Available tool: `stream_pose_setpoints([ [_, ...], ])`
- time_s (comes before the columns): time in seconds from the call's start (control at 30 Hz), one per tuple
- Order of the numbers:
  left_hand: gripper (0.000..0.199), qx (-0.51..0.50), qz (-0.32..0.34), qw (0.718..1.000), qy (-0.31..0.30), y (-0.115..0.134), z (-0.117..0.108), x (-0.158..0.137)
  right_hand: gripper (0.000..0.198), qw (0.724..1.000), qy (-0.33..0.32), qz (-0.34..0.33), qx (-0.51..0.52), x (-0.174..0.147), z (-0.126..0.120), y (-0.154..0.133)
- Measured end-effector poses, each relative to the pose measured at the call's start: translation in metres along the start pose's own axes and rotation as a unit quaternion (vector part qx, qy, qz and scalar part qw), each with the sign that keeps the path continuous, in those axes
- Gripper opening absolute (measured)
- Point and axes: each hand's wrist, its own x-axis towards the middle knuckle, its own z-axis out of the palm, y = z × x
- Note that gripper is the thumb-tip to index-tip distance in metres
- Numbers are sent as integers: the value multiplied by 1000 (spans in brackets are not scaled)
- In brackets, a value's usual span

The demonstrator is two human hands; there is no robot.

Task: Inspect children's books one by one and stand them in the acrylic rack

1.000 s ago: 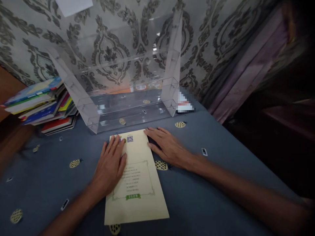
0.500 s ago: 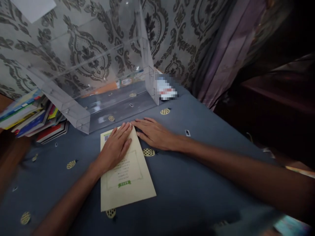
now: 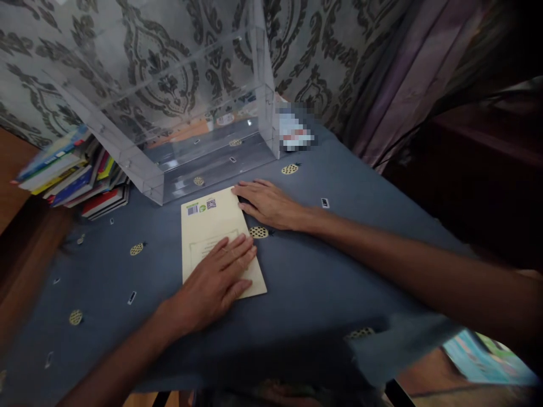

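Observation:
A cream-coloured booklet (image 3: pixel 220 212) lies flat on the blue cloth, with a barcode, a green round mark and a QR code near its far edge. My left hand (image 3: pixel 220 277) rests flat across its near half, fingers stretched out, covering part of the printed frame. At the far right corner, my right hand (image 3: pixel 269 206) lies palm down with straight fingers; its fingertips touch the booklet's edge while the palm is on the cloth. Neither hand grips anything.
Beyond the booklet stands a clear acrylic shelf (image 3: pixel 153 189) against the patterned wall. Stacked books (image 3: pixel 80 175) lean to its left. A pixelated packet (image 3: pixel 294 130) sits at its right. The blue tablecloth (image 3: pixel 322 271) carries pineapple prints. Colourful printed items (image 3: pixel 483 356) lie low at right.
My left hand has slid down the booklet towards me, uncovering the codes at its far end. My right hand stays at the far right corner. The view has tilted slightly.

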Motion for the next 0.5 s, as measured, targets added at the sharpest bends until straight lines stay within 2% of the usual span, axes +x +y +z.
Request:
stream_pose_setpoints([
  [0.1,65,5,16,1000,-13,17,2,-12,40,1000,-1,0,-7,-1,0,-1],
  [0.23,55,60,-1,998,-19,26,8,-18,42,1000,8,-13,-21,-3,4,0],
  [0.5,48,144,-58,988,20,17,14,-16,47,996,0,-25,-84,-11,5,-5],
])
